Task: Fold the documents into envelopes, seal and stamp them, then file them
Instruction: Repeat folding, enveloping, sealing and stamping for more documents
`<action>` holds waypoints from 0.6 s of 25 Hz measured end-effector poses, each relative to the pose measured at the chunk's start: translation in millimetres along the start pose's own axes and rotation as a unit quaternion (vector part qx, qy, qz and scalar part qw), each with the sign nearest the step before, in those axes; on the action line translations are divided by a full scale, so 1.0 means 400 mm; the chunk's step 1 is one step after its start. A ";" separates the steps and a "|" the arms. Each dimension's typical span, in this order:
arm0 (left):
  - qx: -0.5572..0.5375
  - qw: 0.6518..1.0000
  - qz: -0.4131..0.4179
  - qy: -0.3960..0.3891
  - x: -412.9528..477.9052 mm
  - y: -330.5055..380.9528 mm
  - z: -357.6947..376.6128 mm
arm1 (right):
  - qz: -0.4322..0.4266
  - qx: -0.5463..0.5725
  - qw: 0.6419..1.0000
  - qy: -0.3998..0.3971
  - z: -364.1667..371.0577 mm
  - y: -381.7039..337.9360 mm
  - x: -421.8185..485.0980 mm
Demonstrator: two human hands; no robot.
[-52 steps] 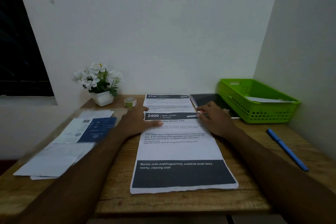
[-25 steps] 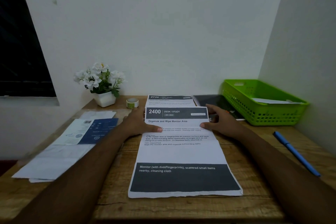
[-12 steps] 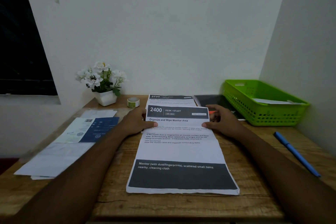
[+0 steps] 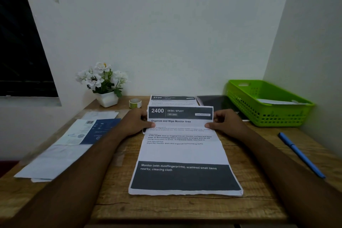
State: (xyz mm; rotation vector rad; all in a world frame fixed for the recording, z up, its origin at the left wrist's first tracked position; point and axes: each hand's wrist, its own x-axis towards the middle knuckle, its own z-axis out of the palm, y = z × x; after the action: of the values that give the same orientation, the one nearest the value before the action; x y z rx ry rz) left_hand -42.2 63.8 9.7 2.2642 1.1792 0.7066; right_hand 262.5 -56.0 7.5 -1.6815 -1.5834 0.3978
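A printed document headed "2400 Desk / Study" lies lengthwise in the middle of the wooden desk. Its far end is lifted off the desk and curled toward me. My left hand pinches the left edge of that raised end, thumb on the printed side. My right hand pinches the right edge the same way. A second document headed "2720" lies flat just behind. Envelopes and papers are spread out at the left.
A green plastic basket holding a white envelope stands at the back right. A blue pen lies at the right edge. A small roll of stickers and a white flower pot sit near the wall. A dark folder lies beside the basket.
Both hands took hold of the top edge of the "2400" sheet, which lay flat, and raised it off the desk. The raised end now stands a little higher and nearer to me.
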 end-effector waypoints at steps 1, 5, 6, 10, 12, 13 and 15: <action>0.001 1.000 -0.001 0.001 -0.001 0.000 0.000 | -0.001 -0.003 1.000 0.001 0.000 -0.001 0.000; -0.004 1.000 0.004 0.001 -0.004 0.001 0.000 | -0.004 -0.015 1.000 -0.003 0.001 -0.004 0.002; -0.002 1.000 0.009 -0.001 -0.004 0.001 0.000 | -0.006 -0.020 1.000 -0.007 0.001 -0.004 0.002; 0.019 1.000 0.023 -0.009 -0.005 0.003 -0.006 | -0.006 -0.028 0.999 -0.024 -0.001 -0.002 0.000; 0.026 0.999 0.026 -0.009 -0.005 0.002 -0.007 | -0.010 -0.033 0.999 -0.025 -0.001 -0.002 0.000; 0.028 0.999 0.027 -0.009 -0.006 0.002 -0.008 | -0.014 -0.035 0.999 -0.025 -0.002 -0.004 0.000; 0.033 0.999 0.029 -0.009 -0.006 0.002 -0.009 | -0.015 -0.043 0.999 -0.027 -0.002 -0.004 0.003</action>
State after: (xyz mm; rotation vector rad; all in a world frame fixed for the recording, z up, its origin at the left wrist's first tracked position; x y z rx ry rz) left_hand -45.1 61.8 12.3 2.3626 1.1478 0.6766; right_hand 262.3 -55.3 9.4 -1.7228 -1.6841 0.3672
